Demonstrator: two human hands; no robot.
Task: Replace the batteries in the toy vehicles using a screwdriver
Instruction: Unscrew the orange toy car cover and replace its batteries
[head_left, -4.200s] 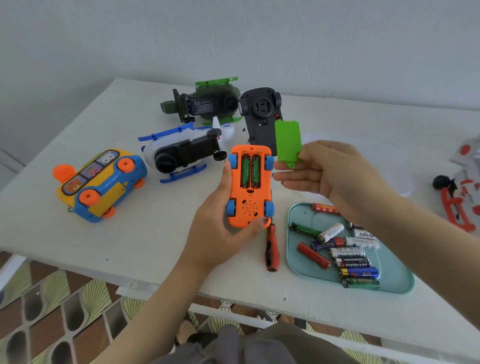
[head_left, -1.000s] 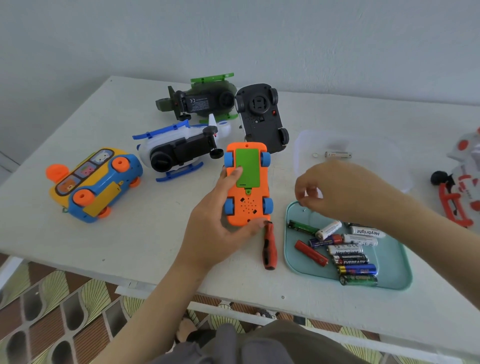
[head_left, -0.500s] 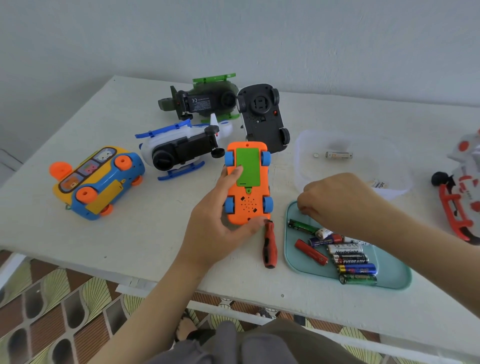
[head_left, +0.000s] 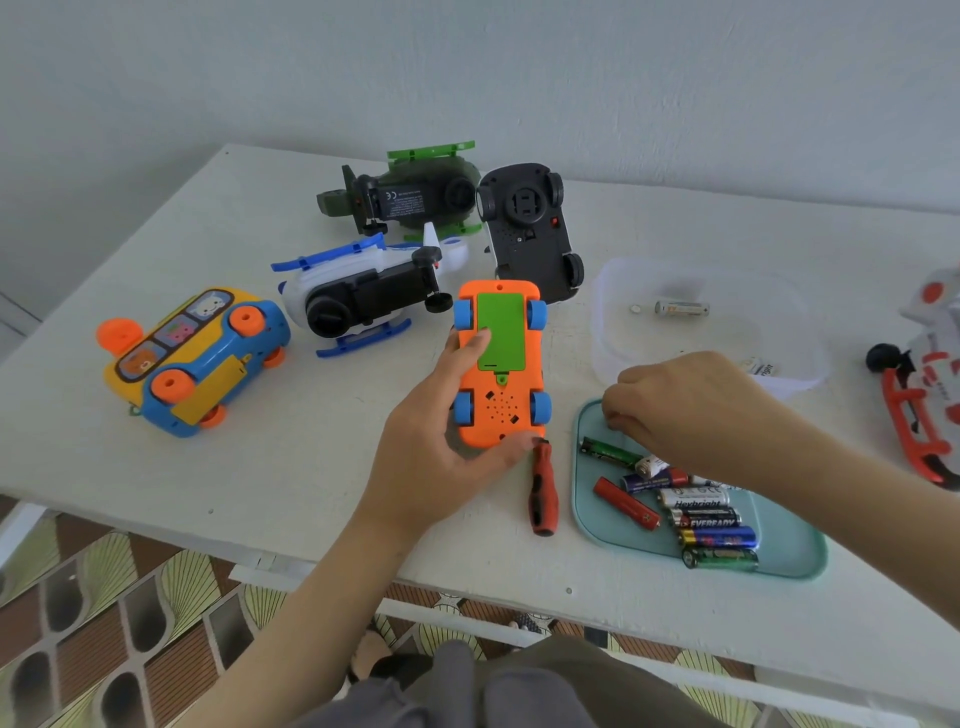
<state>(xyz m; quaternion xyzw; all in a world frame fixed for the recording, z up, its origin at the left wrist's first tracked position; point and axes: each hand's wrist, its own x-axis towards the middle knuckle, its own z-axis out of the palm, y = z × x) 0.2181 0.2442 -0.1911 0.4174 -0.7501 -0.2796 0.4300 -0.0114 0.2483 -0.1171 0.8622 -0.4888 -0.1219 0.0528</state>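
The left hand (head_left: 436, 447) grips the car (head_left: 501, 415), underside up, at mid-table (head_left: 260, 493). Its thumb presses on the green cover (head_left: 501, 332), which sits closed. The right hand (head_left: 675, 405) is at the far left corner of the tray (head_left: 789, 551), fingers curled down. Whether they pinch anything cannot be told. The screwdriver (head_left: 543, 488) lies between car and tray. Batteries (head_left: 711, 519) lie in the tray.

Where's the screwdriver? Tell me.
Head view, centre: the screwdriver lies on the table between the left hand and the tray, its far end meeting the orange car.
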